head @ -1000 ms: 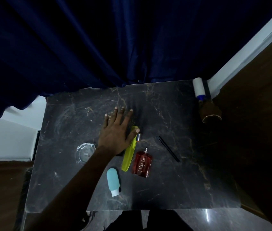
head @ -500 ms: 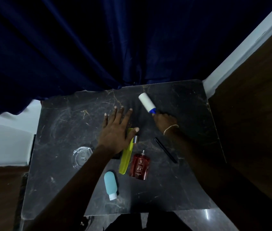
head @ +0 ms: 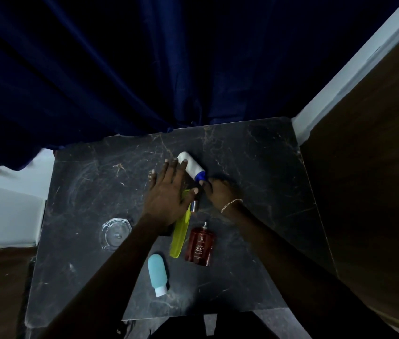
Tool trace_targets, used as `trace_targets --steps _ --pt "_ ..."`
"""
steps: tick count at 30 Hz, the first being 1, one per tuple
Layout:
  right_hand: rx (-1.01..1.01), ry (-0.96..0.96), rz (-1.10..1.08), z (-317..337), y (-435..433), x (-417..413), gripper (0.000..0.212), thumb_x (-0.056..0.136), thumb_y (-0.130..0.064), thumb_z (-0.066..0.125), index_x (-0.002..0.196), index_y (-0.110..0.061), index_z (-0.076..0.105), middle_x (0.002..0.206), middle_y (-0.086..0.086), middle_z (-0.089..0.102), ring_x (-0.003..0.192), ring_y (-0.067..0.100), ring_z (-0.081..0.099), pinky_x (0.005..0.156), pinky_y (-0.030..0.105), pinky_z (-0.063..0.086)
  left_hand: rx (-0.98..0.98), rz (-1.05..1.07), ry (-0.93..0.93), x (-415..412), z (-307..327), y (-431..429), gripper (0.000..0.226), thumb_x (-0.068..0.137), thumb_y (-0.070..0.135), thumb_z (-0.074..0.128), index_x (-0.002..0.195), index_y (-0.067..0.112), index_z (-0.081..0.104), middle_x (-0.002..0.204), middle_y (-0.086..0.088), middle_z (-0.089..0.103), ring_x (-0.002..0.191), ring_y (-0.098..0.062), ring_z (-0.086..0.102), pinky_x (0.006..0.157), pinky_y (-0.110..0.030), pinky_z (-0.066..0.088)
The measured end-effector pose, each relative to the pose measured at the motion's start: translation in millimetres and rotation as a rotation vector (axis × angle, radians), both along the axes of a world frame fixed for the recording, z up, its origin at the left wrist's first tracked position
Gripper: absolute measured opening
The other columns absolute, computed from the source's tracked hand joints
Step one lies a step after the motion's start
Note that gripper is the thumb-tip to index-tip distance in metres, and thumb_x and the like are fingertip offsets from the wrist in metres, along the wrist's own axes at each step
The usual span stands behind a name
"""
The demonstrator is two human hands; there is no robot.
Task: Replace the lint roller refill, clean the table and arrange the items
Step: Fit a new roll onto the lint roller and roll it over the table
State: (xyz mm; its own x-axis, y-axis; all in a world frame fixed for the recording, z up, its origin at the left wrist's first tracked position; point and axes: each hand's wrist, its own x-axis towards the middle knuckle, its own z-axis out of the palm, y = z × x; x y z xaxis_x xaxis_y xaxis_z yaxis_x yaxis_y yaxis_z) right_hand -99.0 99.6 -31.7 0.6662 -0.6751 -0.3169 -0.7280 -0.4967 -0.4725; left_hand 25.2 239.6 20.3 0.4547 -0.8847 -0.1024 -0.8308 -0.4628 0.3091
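The lint roller (head: 191, 167), a white roll on a blue neck, lies against the dark marble table (head: 254, 167) near its middle back. My right hand (head: 219, 193) grips its handle, which the hand hides. My left hand (head: 169, 194) rests flat on the table with fingers spread, its fingertips touching the roll's left side and its palm over the top of a yellow-green comb (head: 180, 237). A red perfume bottle (head: 200, 245) lies right of the comb, and a light blue tube (head: 158, 274) lies nearer me.
A clear glass ashtray (head: 115, 232) sits on the left of the table. A small silver cap (head: 194, 206) lies beside the comb. A dark blue curtain (head: 169, 69) hangs behind the table, and a brown wooden panel (head: 369, 192) stands along the right.
My right hand brought the lint roller from the table's back right corner to the middle, beside my left hand. The black pen is now hidden under my right arm.
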Motion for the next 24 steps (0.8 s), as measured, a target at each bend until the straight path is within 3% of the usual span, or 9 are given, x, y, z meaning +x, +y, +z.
trace_targets --steps 4,8,13,18,20,22,24 --pt "0.118 -0.143 -0.14 21 -28 -15 0.029 0.092 -0.039 0.059 0.097 -0.012 0.069 0.091 0.013 0.073 0.091 0.033 0.067 0.074 0.03 0.046 -0.012 0.009 0.019 6 -14 -13 0.088 0.093 0.064 0.053 0.162 0.026 0.012 0.168 -0.008 0.025 0.156 -0.028 0.022 0.125 -0.055 0.027" --pt "0.085 -0.221 -0.169 57 -58 -24 0.016 0.082 -0.022 0.07 0.094 -0.011 0.072 0.086 0.009 0.074 0.08 0.024 0.068 0.08 0.03 0.051 -0.059 0.017 0.103 6 -29 -46 0.092 0.089 0.053 0.066 0.161 0.031 0.014 0.165 -0.008 0.027 0.151 -0.03 0.03 0.12 -0.052 0.036" --pt "-0.01 -0.298 -0.181 95 -93 -35 0.015 0.08 -0.022 0.074 0.091 -0.011 0.074 0.081 0.003 0.072 0.076 0.016 0.064 0.076 0.027 0.051 -0.219 -0.007 0.262 -9 -39 -106 0.078 0.086 0.035 0.074 0.152 0.027 0.033 0.153 -0.004 0.042 0.133 -0.026 0.051 0.109 -0.043 0.049" --pt "-0.136 -0.398 -0.168 110 -126 -40 0.016 0.08 -0.022 0.077 0.08 -0.009 0.07 0.074 0.001 0.068 0.069 0.013 0.061 0.07 0.026 0.052 -0.429 -0.04 0.421 -34 -48 -162 0.042 0.094 0.027 0.07 0.13 0.01 0.058 0.126 -0.009 0.064 0.111 -0.022 0.06 0.094 -0.033 0.049" --pt "-0.191 -0.42 -0.188 110 -142 -41 0.021 0.08 -0.024 0.078 0.072 -0.016 0.06 0.071 -0.002 0.065 0.065 0.011 0.059 0.066 0.023 0.05 -0.469 -0.062 0.473 -45 -51 -185 0.037 0.095 0.025 0.07 0.125 0.005 0.061 0.119 -0.013 0.068 0.105 -0.021 0.062 0.087 -0.022 0.042" --pt "-0.202 -0.445 -0.236 107 -160 -41 0.026 0.08 -0.025 0.078 0.07 -0.022 0.055 0.068 -0.005 0.06 0.058 0.001 0.053 0.06 0.012 0.042 -0.472 -0.059 0.505 -52 -53 -210 0.035 0.094 0.025 0.07 0.122 0.004 0.062 0.114 -0.012 0.071 0.099 -0.015 0.061 0.082 -0.019 0.04" --pt "-0.201 -0.469 -0.266 100 -178 -40 0.024 0.081 -0.022 0.078 0.072 -0.016 0.057 0.069 -0.003 0.058 0.058 -0.007 0.049 0.058 0.003 0.035 -0.475 -0.043 0.526 -56 -58 -235 0.034 0.094 0.027 0.071 0.12 0.006 0.063 0.112 -0.009 0.072 0.096 -0.01 0.06 0.08 -0.018 0.043"
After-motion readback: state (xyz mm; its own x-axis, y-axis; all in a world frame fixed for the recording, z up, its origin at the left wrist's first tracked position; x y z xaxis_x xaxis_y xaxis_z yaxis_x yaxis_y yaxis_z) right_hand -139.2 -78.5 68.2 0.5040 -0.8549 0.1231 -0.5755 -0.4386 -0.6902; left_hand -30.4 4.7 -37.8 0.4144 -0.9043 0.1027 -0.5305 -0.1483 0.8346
